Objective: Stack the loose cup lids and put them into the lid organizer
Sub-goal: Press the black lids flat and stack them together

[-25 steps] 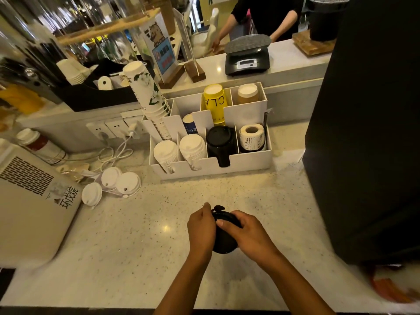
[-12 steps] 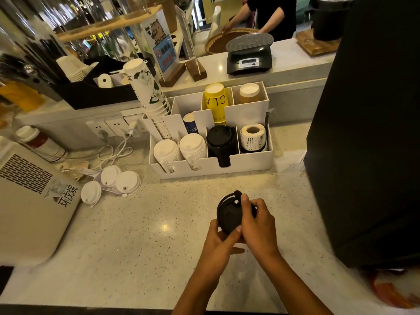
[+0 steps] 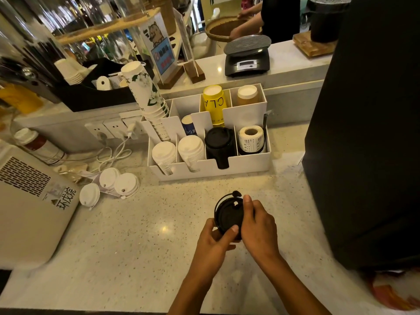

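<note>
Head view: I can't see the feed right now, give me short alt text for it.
Both hands, left hand and right hand, hold a small stack of black lids above a speckled counter. Behind it stands a white lid organizer with white and black lids in its front slots; three loose white lids lie to its left.

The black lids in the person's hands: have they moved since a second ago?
Yes. The black lids have shifted right and slightly toward the white organizer, now lying nearly in line with its black lid stack.
</note>
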A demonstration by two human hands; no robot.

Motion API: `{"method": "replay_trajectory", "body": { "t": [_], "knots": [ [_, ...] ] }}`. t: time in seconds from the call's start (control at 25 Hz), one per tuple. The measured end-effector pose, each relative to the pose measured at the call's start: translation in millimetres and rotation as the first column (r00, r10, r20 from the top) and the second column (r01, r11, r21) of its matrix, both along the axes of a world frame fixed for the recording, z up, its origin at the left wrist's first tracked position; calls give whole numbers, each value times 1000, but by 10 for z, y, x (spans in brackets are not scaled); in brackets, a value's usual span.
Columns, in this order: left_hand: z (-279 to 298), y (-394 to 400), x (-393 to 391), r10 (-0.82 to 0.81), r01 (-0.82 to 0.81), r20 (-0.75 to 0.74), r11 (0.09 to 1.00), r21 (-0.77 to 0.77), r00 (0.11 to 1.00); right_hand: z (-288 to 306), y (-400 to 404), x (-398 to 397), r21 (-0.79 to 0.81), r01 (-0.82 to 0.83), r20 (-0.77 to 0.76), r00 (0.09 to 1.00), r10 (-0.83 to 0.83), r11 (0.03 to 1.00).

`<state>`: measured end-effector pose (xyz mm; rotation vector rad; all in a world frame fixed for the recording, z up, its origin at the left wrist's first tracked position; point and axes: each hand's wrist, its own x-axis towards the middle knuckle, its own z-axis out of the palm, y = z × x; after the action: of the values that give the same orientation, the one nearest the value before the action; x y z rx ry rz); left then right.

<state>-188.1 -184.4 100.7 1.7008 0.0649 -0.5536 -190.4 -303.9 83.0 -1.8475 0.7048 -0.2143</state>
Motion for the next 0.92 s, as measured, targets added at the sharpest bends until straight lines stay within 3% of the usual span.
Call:
{"method": "replay_trajectory", "body": {
  "t": [0.2, 0.4, 0.64, 0.92],
  "knots": [
    [72, 144, 188, 78, -92, -86, 982, -167, 993, 6, 8, 1, 83, -142, -12, 990, 144, 986],
    [152, 140, 264, 12, -11, 5, 997, -77, 1000, 60, 16, 38, 79, -116, 7, 993, 115, 990],
    [219, 200, 198, -96, 97, 39, 995, -39, 995, 105, 127, 84, -82, -52, -10, 999, 51, 995],
    [206, 381, 301, -156, 149, 72, 985, 90, 985, 88, 422, 57, -197, -138, 69, 986, 155, 971]
  ]
}}
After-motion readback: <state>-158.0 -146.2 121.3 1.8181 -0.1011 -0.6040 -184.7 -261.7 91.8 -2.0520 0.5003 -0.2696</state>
